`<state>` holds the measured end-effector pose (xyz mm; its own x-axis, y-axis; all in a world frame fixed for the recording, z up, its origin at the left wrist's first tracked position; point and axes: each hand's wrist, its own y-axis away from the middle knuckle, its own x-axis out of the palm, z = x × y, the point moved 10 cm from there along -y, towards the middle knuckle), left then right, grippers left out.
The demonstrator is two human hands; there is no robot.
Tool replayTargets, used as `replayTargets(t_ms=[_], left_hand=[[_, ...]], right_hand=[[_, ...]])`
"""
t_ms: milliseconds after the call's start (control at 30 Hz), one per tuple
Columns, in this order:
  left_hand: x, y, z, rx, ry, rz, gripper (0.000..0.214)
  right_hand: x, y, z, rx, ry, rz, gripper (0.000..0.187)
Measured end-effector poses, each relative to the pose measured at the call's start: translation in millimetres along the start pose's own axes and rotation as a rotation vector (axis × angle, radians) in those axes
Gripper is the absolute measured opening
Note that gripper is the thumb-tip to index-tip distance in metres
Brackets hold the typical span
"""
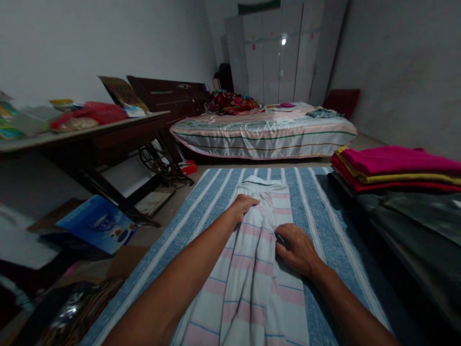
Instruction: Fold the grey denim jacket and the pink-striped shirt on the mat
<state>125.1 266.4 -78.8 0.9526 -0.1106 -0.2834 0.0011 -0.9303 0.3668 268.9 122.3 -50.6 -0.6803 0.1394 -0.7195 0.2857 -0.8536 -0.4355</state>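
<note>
A white shirt (248, 269) with pink bands and thin blue lines lies lengthwise before me, its collar end (259, 180) pointing away. Long creases run down its middle, and the near end passes out of the picture. My left hand (246, 207) is on the shirt just below the collar, fingers bent and closed on the cloth. Lower down, my right hand (296, 249) curls around the shirt's right side, with fingers closed on the fabric. A small dark patch shows between its thumb and fingers; I cannot make out what it is.
Under the shirt spreads a blue cloth with white stripes (212, 192). Folded pink, yellow and red clothes (403, 168) are stacked on dark fabric at the right. A sewing machine table (122, 126) and a blue box (99, 226) stand left. A bed (266, 139) lies beyond.
</note>
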Motion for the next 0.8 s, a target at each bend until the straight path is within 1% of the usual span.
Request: replayTargets(t_ms=[133, 300, 400, 567, 700, 800], left_hand=[[1.0, -13.1, -7.7, 0.017, -0.035, -0.055, 0.015], [-1.6, -17.6, -11.5, 0.01, -0.098, -0.111, 0.017], [-1.5, -20.8, -16.1, 0.014, -0.11, -0.138, 0.019], [3.7, -27.5, -19.6, 0.024, -0.063, -0.124, 0.017], [8.2, -30.9, -16.2, 0.037, -0.019, -0.106, 0.016], [8.1, -32.8, -12.6, 0.038, 0.016, -0.113, 0.017]], right_hand=[[-0.4, 0.3, 0.3, -0.012, -0.027, -0.012, 0.019], [-3.9, -0.3, -0.3, 0.018, -0.025, -0.052, 0.02], [-4.5, -1.1, -0.8, 0.025, -0.028, -0.048, 0.017], [-7.4, -1.7, 0.1, 0.034, -0.078, -0.035, 0.02], [-7.2, -1.9, -2.3, 0.071, -0.075, -0.043, 0.022], [-4.4, -2.0, -5.7, 0.079, -0.054, -0.051, 0.021]])
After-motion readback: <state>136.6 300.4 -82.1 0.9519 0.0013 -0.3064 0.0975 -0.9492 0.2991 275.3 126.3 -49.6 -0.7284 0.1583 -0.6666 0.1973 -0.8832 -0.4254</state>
